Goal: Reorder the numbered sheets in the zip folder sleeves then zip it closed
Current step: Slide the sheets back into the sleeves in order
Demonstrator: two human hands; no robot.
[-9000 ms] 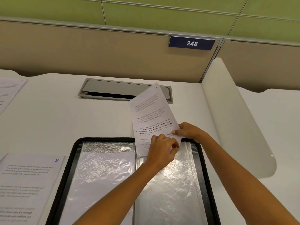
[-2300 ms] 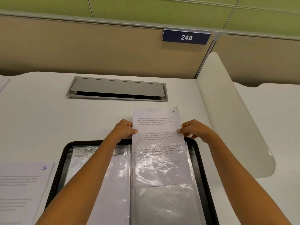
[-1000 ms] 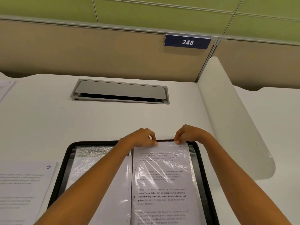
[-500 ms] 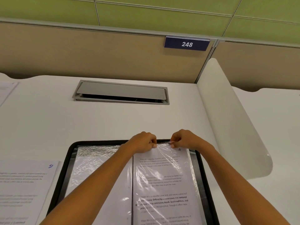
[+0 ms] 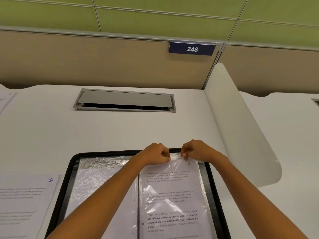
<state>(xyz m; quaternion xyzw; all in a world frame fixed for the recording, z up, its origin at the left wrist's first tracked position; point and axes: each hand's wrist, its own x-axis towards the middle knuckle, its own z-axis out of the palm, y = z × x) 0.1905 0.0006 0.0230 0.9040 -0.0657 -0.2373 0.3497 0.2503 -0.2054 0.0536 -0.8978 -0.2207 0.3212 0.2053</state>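
Open zip folder point(image 5: 68, 171) lies flat on the worktop point(image 5: 120, 130), black zip border round it, bottom end cut off by the frame. Two clear sleeves show inside, split by the spine down the middle.

R sleeve point(image 5: 201, 185): holds sheet no. 4 point(image 5: 172, 202), printed side up, handwritten "4" in its top R corner, text paras down the pg. Sheet sits in w/ its top edge just under the sleeve mouth. Plastic over it is crinkled & glary.

L sleeve point(image 5: 96, 180): white sheet inside, no print readable. A strip of bare crinkled plastic shows above the paper's top edge.

Both hands are at the top edge of the R sleeve, close together, not touching. On the left hand point(image 5: 155, 155) the fingers are curled, thumb & forefinger pinching the sleeve's top edge. The right hand point(image 5: 198, 150) does the same, fingertips nipping the plastic just beside it. Film puckers up btw the two pinches.

Outside the folder: sheet no. 10 point(image 5: 25, 200) lies loose on the worktop just L of it, "10" in blue ink at top R. A 2nd sheet point(image 5: 5, 100) is far L, mostly out of frame. Behind the folder, cable hatch point(image 5: 124, 100) set in the worktop, dark gap along its near edge. To the R, white divider point(image 5: 241, 128); plate point(image 5: 192, 49) marked "248" on the partition.
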